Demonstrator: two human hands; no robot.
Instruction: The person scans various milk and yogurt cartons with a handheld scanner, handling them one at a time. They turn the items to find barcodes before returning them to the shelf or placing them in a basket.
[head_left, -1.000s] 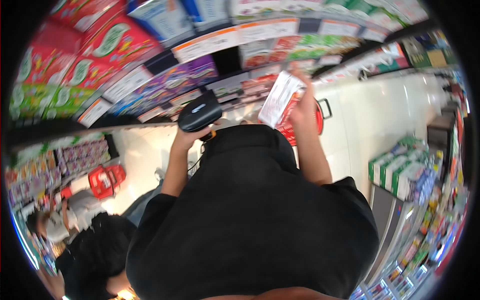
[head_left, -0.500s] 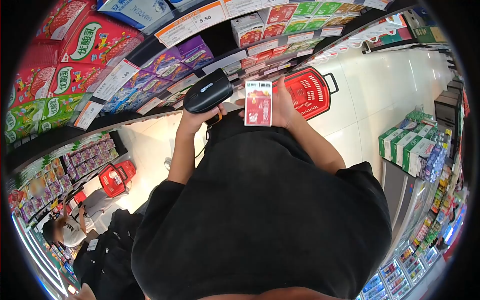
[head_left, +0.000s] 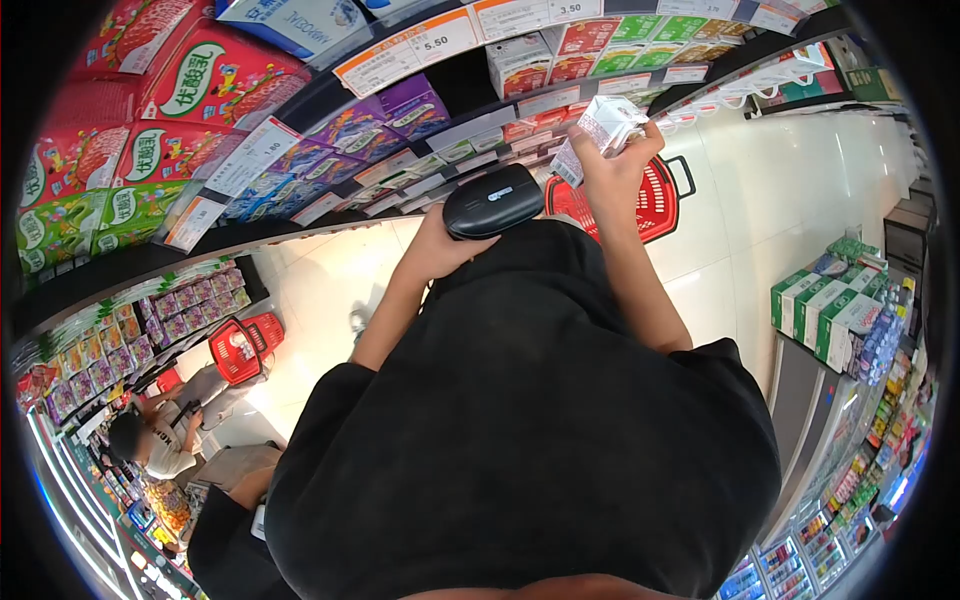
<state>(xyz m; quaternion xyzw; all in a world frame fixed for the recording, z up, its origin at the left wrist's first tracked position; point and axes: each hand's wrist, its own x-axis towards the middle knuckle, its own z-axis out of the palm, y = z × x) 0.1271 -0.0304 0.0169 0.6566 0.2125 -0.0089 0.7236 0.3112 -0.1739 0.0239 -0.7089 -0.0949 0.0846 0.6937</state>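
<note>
A black handheld barcode scanner (head_left: 493, 203) is in my left hand (head_left: 440, 248), its rounded head pointing right, just beyond my waist. The fingers wrapped round its grip are partly hidden under it. In my right hand (head_left: 618, 178) a small white drink carton (head_left: 606, 122) is tilted, pinched between thumb and fingers. Its patterned side shows reddish print, too small to read. The carton is in front of the lower shelf, above the red shopping basket (head_left: 658, 206), part of which my right forearm and hand hide.
Shelves ahead hold red drink packs (head_left: 205, 80), purple packs (head_left: 415, 105) and several small cartons (head_left: 575, 60) behind a price tag strip (head_left: 430, 42). Green-and-white boxes (head_left: 825, 310) are stacked at right. Another person (head_left: 165, 445) stands at lower left near red baskets (head_left: 235, 350).
My right hand has lifted the carton up and right, away from my waist, turning its red front out of view. The scanner in my left hand has shifted right and slightly down.
</note>
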